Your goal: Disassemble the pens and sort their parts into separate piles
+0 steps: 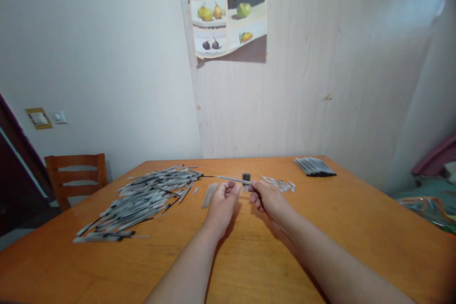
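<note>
My right hand (270, 199) is closed, thumb and fingers pinching one end of a slim whitish pen (233, 179). The pen points left, roughly level, just above the fingers of my left hand (224, 199). A thin dark line shows beyond its left end; I cannot tell if it belongs to the pen. My left fingers are curled against the thumb, and what they hold, if anything, is hidden. Behind the hands lies a small group of dark short pieces (246, 178). A few pale pen barrels (208, 194) lie side by side by my left hand.
A large loose heap of pens and pen parts (153, 194) covers the table's left side. Small whitish pieces (281, 184) are scattered right of centre. A neat row of pens with dark ends (314, 167) lies at the back right. A wooden chair (76, 171) stands at left.
</note>
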Demonstrator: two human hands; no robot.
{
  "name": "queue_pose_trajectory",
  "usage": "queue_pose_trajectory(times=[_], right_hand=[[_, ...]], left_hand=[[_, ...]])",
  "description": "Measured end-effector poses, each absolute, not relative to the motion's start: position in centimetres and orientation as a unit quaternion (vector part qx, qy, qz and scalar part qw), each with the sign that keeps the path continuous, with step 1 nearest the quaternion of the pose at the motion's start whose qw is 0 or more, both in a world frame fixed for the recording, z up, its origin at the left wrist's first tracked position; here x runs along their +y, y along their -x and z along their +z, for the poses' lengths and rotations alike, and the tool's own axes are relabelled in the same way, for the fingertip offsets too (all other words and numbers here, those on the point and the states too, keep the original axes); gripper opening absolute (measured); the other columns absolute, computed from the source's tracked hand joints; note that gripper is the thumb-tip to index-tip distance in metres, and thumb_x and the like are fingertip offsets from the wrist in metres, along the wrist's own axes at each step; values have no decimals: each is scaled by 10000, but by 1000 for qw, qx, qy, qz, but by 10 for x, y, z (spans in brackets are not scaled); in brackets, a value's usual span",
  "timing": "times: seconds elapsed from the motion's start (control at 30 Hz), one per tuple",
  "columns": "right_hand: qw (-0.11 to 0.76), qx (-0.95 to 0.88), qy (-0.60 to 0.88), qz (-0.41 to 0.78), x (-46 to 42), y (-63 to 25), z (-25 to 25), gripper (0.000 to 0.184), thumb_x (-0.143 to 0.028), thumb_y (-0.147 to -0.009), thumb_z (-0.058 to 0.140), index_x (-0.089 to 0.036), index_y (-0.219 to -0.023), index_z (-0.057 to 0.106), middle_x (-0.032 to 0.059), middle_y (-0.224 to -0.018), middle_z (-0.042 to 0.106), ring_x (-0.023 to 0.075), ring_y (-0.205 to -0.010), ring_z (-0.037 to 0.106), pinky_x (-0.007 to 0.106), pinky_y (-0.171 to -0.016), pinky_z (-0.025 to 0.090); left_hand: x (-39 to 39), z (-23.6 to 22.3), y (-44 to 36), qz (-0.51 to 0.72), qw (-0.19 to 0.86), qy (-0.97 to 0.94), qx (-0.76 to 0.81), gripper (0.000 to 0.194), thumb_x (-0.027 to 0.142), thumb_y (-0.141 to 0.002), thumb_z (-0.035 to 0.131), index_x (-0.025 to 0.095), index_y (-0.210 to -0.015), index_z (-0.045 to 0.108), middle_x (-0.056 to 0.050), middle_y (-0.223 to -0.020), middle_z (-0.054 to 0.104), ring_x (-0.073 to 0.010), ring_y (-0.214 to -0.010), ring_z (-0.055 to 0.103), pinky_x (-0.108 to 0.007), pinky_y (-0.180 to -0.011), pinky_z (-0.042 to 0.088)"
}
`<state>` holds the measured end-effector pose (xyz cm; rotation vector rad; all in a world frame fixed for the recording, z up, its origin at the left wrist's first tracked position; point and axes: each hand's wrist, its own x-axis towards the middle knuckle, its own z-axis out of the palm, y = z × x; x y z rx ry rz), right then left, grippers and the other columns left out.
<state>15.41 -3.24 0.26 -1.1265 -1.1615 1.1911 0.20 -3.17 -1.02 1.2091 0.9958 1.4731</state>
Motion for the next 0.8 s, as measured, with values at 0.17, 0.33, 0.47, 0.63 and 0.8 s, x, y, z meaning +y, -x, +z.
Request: queue_pose_trajectory(times=[0.17,0.33,0.47,0.63,0.8], right_hand=[[491,-499,415,581,-38,-142,-5,339,-446,-899,484,-155,-811,634,-12,-558,587,54,-399,439,161,-372,243],[483,-456,414,622,-36,-142,-9,399,-495,-922,464,-160,-759,608,-12,-503,561,62,-377,440,165,-368,241],[487,-481,421,594,-38,-143,-7,364,-475,-902,512,-164,-729,593,-26,-498,540,58,-375,410,173,-376,242],[500,-537,400,549,-42,-140,-6,288,-448,-828,613,-179,-736,570,-33,-548,556,56,-418,403,180,-408,274],[510,-529,397,550,-41,-138,-8,264,-407,-764,697,-196,-756,540,-38,-574,582,64,-416,433,187,-401,302]], left_hand=[[-37,-7,-8,621,593,-421,292,350,440,-768,748,171,-956,627,-66,-927,710,-167,-836,655,-299,-814,476],[-35,-5,-4,617,613,-411,273,313,414,-770,759,157,-885,623,-70,-886,722,-172,-843,670,-289,-809,472],[-35,-7,-2,608,617,-420,272,331,434,-773,752,152,-896,630,-77,-882,726,-171,-817,671,-295,-807,476],[-32,-11,1,613,601,-415,302,345,453,-779,740,149,-896,627,-56,-828,714,-125,-702,643,-236,-693,459],[-30,-14,2,617,595,-403,321,382,479,-750,756,151,-895,624,-41,-795,698,-114,-666,626,-226,-651,453]])
